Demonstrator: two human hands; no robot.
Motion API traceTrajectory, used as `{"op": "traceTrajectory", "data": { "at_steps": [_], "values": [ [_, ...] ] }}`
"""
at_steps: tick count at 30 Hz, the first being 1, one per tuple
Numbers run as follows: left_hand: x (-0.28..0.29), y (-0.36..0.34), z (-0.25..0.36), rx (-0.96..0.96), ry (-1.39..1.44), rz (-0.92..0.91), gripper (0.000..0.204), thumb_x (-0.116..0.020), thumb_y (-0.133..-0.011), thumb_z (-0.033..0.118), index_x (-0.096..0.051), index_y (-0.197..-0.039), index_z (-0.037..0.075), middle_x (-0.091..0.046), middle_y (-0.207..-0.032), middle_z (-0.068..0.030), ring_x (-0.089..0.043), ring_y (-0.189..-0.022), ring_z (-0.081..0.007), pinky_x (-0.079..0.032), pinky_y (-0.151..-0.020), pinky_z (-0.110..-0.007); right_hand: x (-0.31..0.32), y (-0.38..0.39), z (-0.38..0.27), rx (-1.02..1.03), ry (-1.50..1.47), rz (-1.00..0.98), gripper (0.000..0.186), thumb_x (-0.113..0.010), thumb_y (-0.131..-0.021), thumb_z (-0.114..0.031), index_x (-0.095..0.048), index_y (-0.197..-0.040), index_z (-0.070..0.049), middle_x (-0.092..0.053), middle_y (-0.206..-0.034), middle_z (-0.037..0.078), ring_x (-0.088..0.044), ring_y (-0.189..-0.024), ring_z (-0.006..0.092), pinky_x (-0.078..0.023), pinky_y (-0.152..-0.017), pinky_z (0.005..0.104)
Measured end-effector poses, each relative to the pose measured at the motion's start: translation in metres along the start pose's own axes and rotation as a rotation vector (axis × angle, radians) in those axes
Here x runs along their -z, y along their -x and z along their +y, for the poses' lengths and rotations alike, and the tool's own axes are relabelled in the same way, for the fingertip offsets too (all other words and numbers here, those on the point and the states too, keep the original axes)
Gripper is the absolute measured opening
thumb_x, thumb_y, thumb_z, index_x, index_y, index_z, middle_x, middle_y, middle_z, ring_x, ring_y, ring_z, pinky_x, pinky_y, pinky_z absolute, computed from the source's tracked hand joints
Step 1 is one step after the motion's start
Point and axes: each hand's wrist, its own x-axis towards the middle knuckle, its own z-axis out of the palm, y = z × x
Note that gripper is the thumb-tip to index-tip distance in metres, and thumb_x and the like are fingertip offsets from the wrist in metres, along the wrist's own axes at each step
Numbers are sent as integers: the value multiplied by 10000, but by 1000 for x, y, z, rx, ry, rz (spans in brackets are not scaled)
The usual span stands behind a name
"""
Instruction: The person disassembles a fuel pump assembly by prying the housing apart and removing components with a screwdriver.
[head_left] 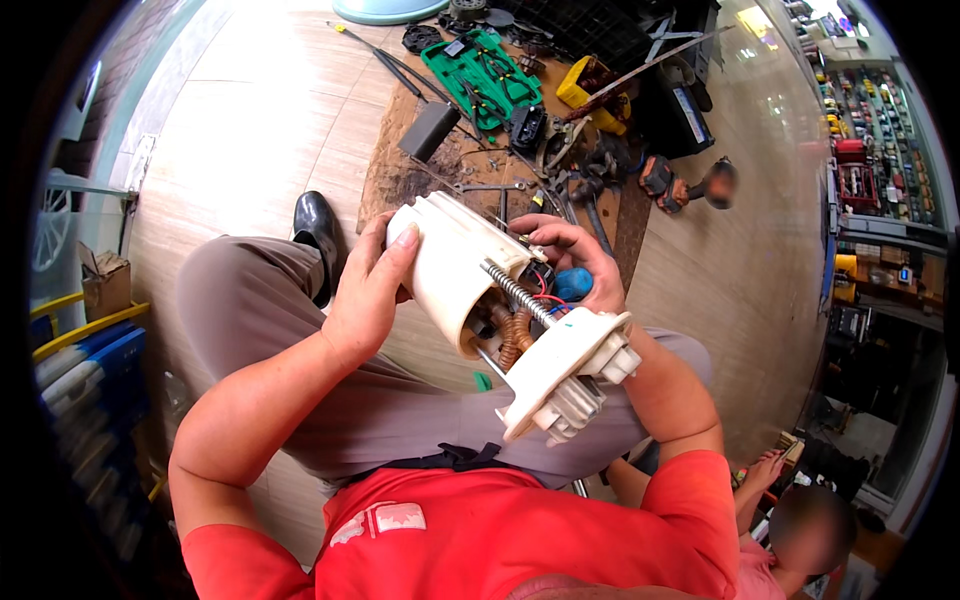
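Note:
Over my lap I hold a cream-white fuel pump module (445, 265), tilted with its flanged top toward my lower right. My left hand (372, 285) is closed round the left side of its cylindrical housing, the thumb lying on top. My right hand (585, 255) curls round the right side near the wires, its fingertips partly hidden behind the housing. Beside that palm shows a rounded blue thing (573, 284) whose kind I cannot make out. Between the housing and the flange (560, 370) run a spring-wrapped rod (517, 293), brown corrugated hose (513, 335) and thin red and blue wires.
Ahead, a stained board (390, 180) bears several loose tools, a green tool case (485, 75) and a yellow container (590, 90). A cordless drill (675, 185) lies to its right. Another person (765, 570) is at lower right. Blue crates (100, 380) stand at left.

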Motion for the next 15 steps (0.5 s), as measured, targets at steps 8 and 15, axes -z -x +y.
{"op": "traceTrajectory", "data": {
  "at_steps": [8, 15],
  "values": [
    [3, -4, -3, -29, -2, -12, 629, -504, -964, 442, -371, -1385, -6, -554, -1162, -96, -551, -957, -118, -485, -755, -255, -5, 4, -5, 119, 265, -46, 789, -893, -632, -367, -512, -1231, -22, -432, -1351, 165, -509, -1123, 196, -443, -938, 331],
    [-1, -3, 0, -32, 63, -3, 553, -485, -982, 413, -407, -1353, 10, -559, -1132, -64, -540, -935, -95, -479, -739, -240, -5, 6, -5, 144, 309, -57, 780, -890, -636, -371, -519, -1235, -38, -442, -1346, 165, -507, -1141, 217, -445, -933, 330]
  ]
}}
